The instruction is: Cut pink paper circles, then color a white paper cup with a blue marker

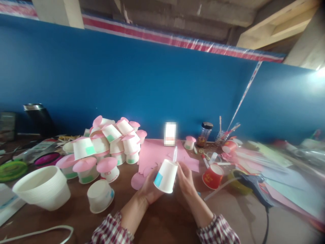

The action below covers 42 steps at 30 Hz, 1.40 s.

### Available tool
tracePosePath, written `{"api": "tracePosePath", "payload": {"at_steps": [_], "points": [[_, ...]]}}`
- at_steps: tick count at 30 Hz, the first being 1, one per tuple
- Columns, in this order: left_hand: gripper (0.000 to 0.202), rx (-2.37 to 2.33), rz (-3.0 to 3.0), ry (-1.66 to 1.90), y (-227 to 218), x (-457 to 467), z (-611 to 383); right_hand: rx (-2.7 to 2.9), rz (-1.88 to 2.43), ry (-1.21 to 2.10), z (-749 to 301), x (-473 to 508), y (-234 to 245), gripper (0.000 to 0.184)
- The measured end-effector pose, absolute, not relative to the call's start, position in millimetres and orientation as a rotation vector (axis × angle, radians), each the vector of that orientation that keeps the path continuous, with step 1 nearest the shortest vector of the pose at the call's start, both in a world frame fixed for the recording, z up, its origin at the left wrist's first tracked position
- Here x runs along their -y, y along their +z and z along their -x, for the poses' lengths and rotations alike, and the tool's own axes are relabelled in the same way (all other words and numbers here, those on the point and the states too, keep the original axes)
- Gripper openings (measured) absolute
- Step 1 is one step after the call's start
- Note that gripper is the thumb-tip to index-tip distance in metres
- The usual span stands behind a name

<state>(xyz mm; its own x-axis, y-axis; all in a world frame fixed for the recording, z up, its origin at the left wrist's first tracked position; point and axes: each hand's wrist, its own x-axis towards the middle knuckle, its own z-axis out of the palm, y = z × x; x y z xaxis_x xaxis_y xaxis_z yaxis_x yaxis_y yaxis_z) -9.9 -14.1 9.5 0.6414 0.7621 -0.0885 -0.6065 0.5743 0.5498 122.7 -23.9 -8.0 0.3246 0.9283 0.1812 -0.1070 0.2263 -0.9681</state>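
Note:
My left hand (148, 188) holds a white paper cup (166, 176) upside down and tilted, with a blue patch on its side, above the brown table. My right hand (185, 178) is closed beside the cup's right side, touching it. A thin clear stick (175, 154) rises from behind the cup's upturned base; which hand holds it is hidden. A pink paper disc (137, 181) lies on the table just left of my left hand.
A heap of white cups with pink tops (106, 145) fills the left. Stacks of white cups (43, 188), (100, 196) lie near the front left. Pink paper sheets (157, 152), a red cup (212, 176), a glue gun (254, 184) and a jar (205, 134) lie beyond and right.

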Motion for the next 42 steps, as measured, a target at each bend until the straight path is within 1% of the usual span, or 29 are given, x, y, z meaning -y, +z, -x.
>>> {"api": "tracePosePath", "payload": {"at_steps": [6,14,18,28,36,42], "points": [[0.033,-0.294,-0.474,0.792,9.6,13.6,10.0,0.958,1.088,0.946,-123.0,24.1,-7.1,0.036],[0.039,-0.275,-0.462,0.759,7.4,12.6,10.3,0.971,1.108,0.917,-119.7,27.6,-1.1,0.038],[0.037,-0.277,-0.459,0.762,10.0,13.2,10.4,0.982,1.105,0.901,-118.7,28.3,1.7,0.038],[0.038,-0.288,-0.476,0.791,10.8,14.6,9.5,0.962,1.116,0.900,-121.2,24.6,-7.0,0.036],[0.040,-0.278,-0.471,0.779,10.5,13.6,9.4,1.014,1.129,0.816,-120.2,26.7,-3.7,0.035],[0.038,-0.305,-0.454,0.760,12.8,15.4,9.4,1.012,1.169,0.731,-120.1,29.5,2.9,0.037]]}}
